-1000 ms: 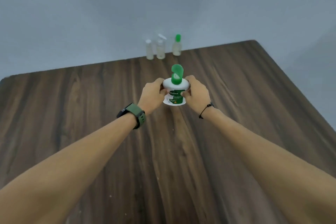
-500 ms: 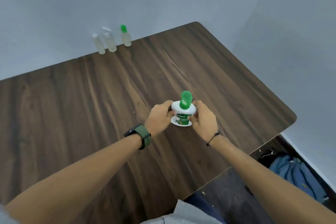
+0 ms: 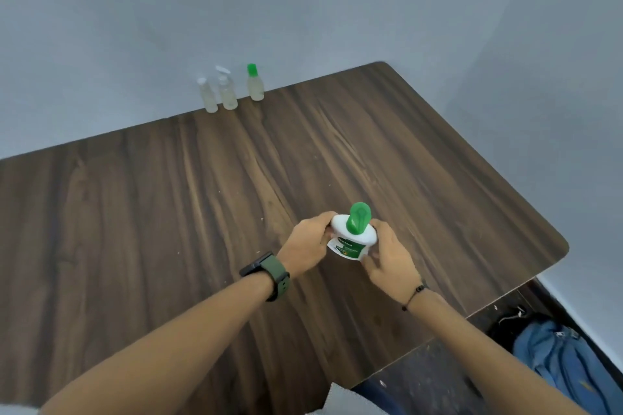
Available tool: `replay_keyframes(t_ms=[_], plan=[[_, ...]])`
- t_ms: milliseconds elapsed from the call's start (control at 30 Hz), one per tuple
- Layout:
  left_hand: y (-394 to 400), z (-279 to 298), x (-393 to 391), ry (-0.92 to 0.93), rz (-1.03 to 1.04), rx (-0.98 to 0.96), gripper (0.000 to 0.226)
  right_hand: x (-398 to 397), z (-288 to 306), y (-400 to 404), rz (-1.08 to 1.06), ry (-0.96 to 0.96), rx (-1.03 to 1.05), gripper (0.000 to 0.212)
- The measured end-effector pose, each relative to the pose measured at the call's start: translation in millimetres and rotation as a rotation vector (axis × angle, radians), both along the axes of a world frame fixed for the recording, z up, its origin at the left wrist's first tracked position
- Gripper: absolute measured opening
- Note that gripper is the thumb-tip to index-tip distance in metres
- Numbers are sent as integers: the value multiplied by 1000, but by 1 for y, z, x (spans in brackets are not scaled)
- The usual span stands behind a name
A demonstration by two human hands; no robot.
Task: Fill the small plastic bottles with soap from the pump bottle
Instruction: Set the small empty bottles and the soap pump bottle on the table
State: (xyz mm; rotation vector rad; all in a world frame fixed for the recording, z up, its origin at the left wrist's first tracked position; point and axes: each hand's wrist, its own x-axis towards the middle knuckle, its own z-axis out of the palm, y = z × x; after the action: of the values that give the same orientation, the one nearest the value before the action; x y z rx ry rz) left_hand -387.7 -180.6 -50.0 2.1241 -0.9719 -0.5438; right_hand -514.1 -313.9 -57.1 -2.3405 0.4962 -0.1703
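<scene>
Both the left hand and right hand grip the pump bottle at frame centre. The three small bottles stand untouched at upper left, so filling seems not yet begun.

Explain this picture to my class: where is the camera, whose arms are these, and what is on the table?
The camera sits on a person's head, looking forward and down, so the two bare arms are that person's own. No machine is involved. The left hand, with a green watch on its wrist, and the right hand grip a white pump bottle with a green pump, one from each side. It is over the wooden table. At the far edge, by the wall, stand three small bottles, one green-capped. A blue bag lies on the floor to the right.
</scene>
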Motion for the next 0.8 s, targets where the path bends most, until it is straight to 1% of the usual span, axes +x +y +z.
replay_keyframes(t_ms=[67, 133, 200, 333, 433, 533, 667, 800], plan=[[2, 3, 5, 31, 2, 44, 46, -9, 7, -17, 112, 74, 2, 64], [2, 13, 19, 34, 57, 42, 47, -5, 24, -42, 126, 113, -31, 73], [3, 29, 43, -11, 126, 25, 46, 17, 49, -66, 108, 80, -103, 71], [8, 69, 95, -87, 275, -10, 44, 87, 100, -87, 145, 11, -242, 58], [18, 98, 128, -121, 372, -40, 43, 139, 123, -75, 216, -5, -301, 51], [34, 120, 156, -133, 457, -71, 42, 189, 136, -50, 259, -22, -298, 47], [59, 138, 192, -170, 548, -72, 40, 254, 144, -9, 308, -30, -212, 42], [86, 137, 227, -121, 646, -56, 41, 310, 136, 36, 353, 33, -117, 39]])
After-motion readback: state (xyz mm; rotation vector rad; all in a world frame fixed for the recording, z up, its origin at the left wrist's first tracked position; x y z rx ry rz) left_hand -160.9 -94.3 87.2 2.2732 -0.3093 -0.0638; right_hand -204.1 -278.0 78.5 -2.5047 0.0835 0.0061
